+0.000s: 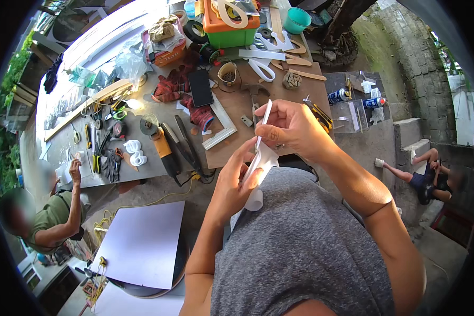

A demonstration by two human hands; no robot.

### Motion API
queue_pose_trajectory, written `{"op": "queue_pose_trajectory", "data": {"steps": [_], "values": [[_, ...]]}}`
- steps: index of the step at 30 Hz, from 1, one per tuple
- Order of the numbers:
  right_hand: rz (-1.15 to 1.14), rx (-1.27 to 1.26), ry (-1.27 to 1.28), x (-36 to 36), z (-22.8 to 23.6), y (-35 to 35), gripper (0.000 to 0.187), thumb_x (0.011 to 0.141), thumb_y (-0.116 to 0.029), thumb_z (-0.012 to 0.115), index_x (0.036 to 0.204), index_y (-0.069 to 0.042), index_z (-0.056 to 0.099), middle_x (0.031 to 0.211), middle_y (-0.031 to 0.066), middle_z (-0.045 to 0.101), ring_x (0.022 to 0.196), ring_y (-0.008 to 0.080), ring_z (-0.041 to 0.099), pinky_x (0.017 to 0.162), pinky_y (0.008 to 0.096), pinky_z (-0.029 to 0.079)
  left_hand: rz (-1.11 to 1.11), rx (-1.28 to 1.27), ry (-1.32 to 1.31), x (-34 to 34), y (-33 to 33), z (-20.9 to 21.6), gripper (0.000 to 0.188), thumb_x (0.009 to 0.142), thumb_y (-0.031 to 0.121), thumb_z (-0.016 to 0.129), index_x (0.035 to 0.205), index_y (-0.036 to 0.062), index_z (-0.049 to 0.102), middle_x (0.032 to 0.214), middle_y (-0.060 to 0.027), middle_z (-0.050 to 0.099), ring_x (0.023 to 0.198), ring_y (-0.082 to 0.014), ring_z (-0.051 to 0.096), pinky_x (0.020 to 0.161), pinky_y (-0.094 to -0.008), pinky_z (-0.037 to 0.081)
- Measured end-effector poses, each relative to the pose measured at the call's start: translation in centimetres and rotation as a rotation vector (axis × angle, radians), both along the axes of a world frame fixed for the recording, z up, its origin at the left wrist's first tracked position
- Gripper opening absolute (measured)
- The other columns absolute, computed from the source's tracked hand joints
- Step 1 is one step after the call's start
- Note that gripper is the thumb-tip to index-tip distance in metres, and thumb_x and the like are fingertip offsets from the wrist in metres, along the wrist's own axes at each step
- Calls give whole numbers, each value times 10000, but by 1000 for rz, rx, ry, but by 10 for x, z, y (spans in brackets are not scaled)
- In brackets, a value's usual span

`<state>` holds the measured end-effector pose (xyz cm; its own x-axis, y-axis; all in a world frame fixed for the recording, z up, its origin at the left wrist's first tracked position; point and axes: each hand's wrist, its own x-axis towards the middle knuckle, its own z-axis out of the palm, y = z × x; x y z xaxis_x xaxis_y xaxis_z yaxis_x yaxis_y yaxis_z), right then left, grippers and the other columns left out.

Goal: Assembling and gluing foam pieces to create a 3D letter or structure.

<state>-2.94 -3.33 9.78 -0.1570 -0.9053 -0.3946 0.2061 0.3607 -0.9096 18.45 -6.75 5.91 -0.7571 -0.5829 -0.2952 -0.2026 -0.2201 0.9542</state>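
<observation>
In front of my chest I hold a thin white cut-out piece (pixel 268 157), seen nearly edge-on; its full shape is hidden by my hands. My left hand (pixel 234 185) is closed round its lower part, thumb on the white face. A rounded white end (pixel 254 200) shows just below that thumb. My right hand (pixel 292 129) pinches the narrow upper edge between thumb and fingers. On the table beyond lie a white L-shaped frame piece (pixel 220 124), a hammer (pixel 255 90) and a small metal block (pixel 246 120).
An orange angle grinder (pixel 160 143), shears (pixel 187 139), a black phone (pixel 200 88) and red gloves (pixel 168 86) crowd the table. An orange-green toolbox (pixel 229 31) stands behind. Spray cans (pixel 374 102) sit at right. A person in green (pixel 55 218) works at left; another person (pixel 424 176) sits at right.
</observation>
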Motion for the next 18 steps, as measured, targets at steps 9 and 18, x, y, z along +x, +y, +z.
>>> {"op": "queue_pose_trajectory", "data": {"steps": [9, 18], "values": [[-120, -80, -156, 22, 8, 12, 467, 880, -112, 782, 1244, 9, 515, 1096, 153, 696, 1000, 172, 690, 882, 316, 579, 32, -320, -70, 10, -2, 18, 707, 878, 161, 730, 1486, 101, 375, 1098, -138, 645, 763, -250, 678, 692, -374, 536], [-104, -61, -124, 33, 6, 8, 445, 884, -137, 784, 1217, -12, 518, 1075, 168, 708, 1003, 194, 698, 871, 322, 577, 14, -228, -42, 20, -10, 15, 636, 898, 215, 714, 1441, 85, 410, 1098, -141, 658, 731, -231, 668, 700, -358, 526]]}}
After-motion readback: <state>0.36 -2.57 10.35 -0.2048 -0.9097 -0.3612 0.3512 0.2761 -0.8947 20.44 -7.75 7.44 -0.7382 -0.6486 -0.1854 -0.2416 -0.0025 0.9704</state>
